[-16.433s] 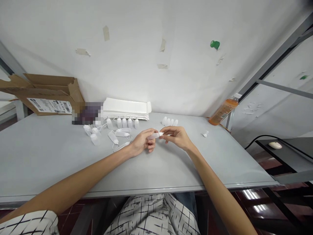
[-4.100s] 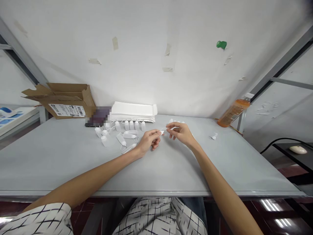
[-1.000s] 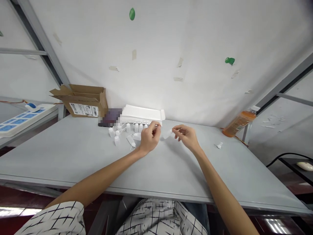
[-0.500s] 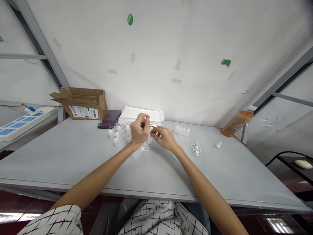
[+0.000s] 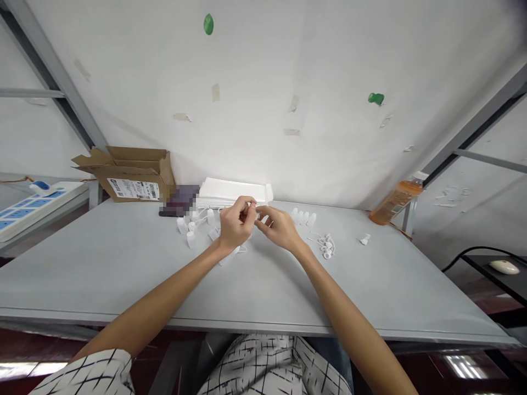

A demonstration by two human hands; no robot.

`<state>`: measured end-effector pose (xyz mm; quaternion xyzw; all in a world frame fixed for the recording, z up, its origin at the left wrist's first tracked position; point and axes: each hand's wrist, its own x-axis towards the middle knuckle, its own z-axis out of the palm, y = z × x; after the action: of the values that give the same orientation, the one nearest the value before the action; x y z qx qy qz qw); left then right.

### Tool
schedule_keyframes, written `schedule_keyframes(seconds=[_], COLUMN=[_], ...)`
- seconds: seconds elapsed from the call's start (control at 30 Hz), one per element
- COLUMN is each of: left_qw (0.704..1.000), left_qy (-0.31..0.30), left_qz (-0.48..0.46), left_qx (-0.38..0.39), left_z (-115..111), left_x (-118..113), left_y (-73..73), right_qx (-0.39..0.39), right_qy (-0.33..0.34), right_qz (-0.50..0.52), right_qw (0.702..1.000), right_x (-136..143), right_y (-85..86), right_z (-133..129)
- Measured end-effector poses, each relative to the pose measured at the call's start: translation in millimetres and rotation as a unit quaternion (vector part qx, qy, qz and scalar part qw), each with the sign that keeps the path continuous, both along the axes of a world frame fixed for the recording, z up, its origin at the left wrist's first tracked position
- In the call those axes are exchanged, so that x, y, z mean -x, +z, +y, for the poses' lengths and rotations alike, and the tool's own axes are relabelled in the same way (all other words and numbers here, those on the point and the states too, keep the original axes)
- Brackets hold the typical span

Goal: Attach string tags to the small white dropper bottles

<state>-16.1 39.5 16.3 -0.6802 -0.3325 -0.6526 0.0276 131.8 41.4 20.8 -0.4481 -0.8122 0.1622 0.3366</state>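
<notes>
My left hand is closed in a pinch, its thumb and forefinger meeting at the fingertips of my right hand. My right thumb and forefinger close around a small translucent white bottle, of which only a sliver shows between the hands. What my left fingers pinch is hidden. Left of the hands stand several small white capped bottles, some with white cords. One more bottle lies partly behind my left wrist. To the right are a row of small translucent bottles and a heap of white corded caps.
Behind my hands lies a stack of flat white boxes, beside a dark phone-like object and an open cardboard box. A small white piece and an orange drink bottle are at right. A power strip is at far left.
My hands have come closer together, with the fingertips touching. The small bottle that showed between them is now mostly hidden. The whole view has shifted slightly.
</notes>
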Motion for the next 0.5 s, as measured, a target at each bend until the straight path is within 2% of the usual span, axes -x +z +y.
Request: schedule_keyframes(seconds=[0.17,0.23,0.3,0.37,0.5], left_qw=[0.997,0.994,0.982,0.967,0.924], left_qy=[-0.029,-0.054,-0.095,-0.126,-0.154], left_qz=[0.064,0.098,0.160,0.215,0.304], left_qx=[-0.032,-0.017,0.025,0.059,0.175], left_z=[-8.7,-14.1,-18.8,-21.5,-21.1], left_x=[-7.2,-13.5,-20.4,-26.0,-29.9], left_y=[-8.8,-18.3,-30.3,-42.5,-57.2], right_qx=[-0.032,-0.080,-0.135,-0.149,-0.092], right_qy=[-0.020,-0.063,-0.135,-0.189,-0.283], right_qz=[0.048,0.042,0.020,-0.003,-0.032], right_qw=[0.998,0.994,0.981,0.971,0.954], right_x=[-25.9,-46.0,-70.1,-95.3,-136.6], right_y=[3.0,4.1,4.3,3.5,-0.4], right_z=[6.5,11.3,16.7,22.0,30.0])
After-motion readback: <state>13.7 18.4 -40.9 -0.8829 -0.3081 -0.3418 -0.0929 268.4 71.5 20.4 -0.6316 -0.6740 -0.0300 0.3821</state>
